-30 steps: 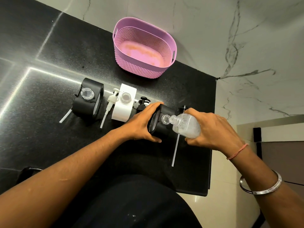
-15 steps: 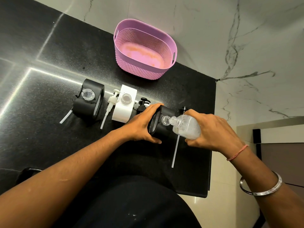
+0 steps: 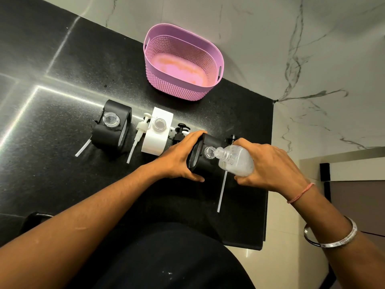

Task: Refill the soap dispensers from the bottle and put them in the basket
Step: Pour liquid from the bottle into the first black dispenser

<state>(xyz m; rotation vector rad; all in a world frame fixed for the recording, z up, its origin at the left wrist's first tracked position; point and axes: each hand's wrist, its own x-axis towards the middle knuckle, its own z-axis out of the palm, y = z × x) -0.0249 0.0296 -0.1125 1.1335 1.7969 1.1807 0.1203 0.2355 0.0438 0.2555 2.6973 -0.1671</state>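
Three square soap dispensers stand in a row on the black counter (image 3: 62, 184), all with their pumps off. My left hand (image 3: 180, 156) grips the right-hand black dispenser (image 3: 205, 158) by its left side. My right hand (image 3: 268, 166) holds a clear refill bottle (image 3: 235, 158) tipped on its side, its mouth touching that dispenser's open neck. The white dispenser (image 3: 156, 135) and the other black dispenser (image 3: 112, 126) stand open to the left. The empty pink basket (image 3: 183, 63) sits at the back by the wall.
Loose pumps lie between the dispensers: a white one (image 3: 139, 130), a black one (image 3: 181, 132), and one with a long white tube (image 3: 221, 188) under the bottle. The counter ends just right of my right hand. A marble wall (image 3: 270, 38) stands behind.
Both hands hold the same grips. The bottle stays tipped at the dispenser's neck, nearly unmoved.
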